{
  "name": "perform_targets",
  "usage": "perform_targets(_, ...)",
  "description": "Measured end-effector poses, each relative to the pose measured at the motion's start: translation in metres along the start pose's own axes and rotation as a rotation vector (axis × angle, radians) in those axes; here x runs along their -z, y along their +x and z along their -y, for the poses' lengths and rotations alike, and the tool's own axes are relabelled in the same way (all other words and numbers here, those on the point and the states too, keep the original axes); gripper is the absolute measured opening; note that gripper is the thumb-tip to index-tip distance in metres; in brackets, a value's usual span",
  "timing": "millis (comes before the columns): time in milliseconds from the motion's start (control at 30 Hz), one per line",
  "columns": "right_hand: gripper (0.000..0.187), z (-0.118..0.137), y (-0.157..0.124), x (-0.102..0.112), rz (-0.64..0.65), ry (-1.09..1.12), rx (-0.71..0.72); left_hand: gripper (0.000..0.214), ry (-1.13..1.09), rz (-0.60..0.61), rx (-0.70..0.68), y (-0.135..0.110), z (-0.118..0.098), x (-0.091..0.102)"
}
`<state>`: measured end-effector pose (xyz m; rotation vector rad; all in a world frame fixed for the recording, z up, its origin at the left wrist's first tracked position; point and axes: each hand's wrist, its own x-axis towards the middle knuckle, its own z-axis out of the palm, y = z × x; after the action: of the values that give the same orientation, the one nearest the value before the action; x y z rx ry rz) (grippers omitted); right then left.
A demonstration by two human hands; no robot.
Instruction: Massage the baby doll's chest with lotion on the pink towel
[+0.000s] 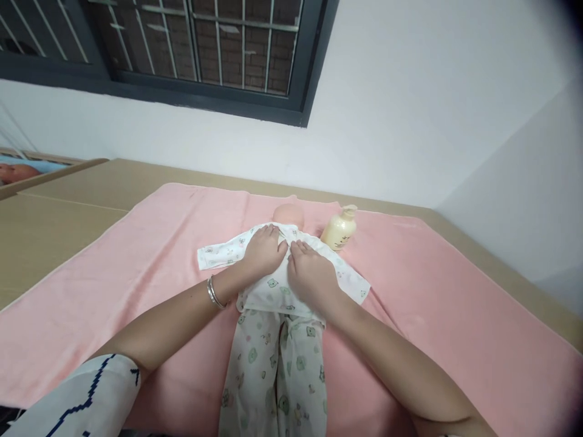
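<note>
A baby doll [288,213] lies on its back on a pink towel [136,267], dressed in a white printed shirt [268,291] and matching trousers [273,376]. My left hand [264,250] rests on the doll's chest, fingers laid flat on the shirt. My right hand [312,276] lies beside it on the shirt front, fingers together and flat, its fingertips near those of the left. A silver bangle [214,292] circles my left wrist.
A cream pump bottle [339,229] lies on the towel just right of the doll's head. The towel covers a wooden table [54,224] against a white wall. A barred window [182,42] is above. Another doll [18,172] lies at the far left.
</note>
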<state>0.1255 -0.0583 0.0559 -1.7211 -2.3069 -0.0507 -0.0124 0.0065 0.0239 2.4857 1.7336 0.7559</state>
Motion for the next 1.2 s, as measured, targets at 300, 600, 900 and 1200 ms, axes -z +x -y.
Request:
perform_targets(300,0.059,-0.034,0.031,-0.019,0.006,0.109,0.012,0.037,0.049,-0.108,-0.058,-0.009,-0.005,-0.007)
perform_targets(600,0.039,-0.012,0.023,0.006,0.038,-0.004,-0.022,0.045,-0.094,-0.003,0.000,0.003,0.004,-0.007)
perform_targets(900,0.051,-0.033,0.051,-0.024,-0.002,0.099,-0.045,0.052,-0.127,-0.009,0.039,0.002,0.006,-0.014)
perform_targets(1200,0.056,-0.044,0.045,-0.036,-0.084,0.207,-0.013,0.045,-0.124,-0.077,0.008,0.000,0.007,-0.014)
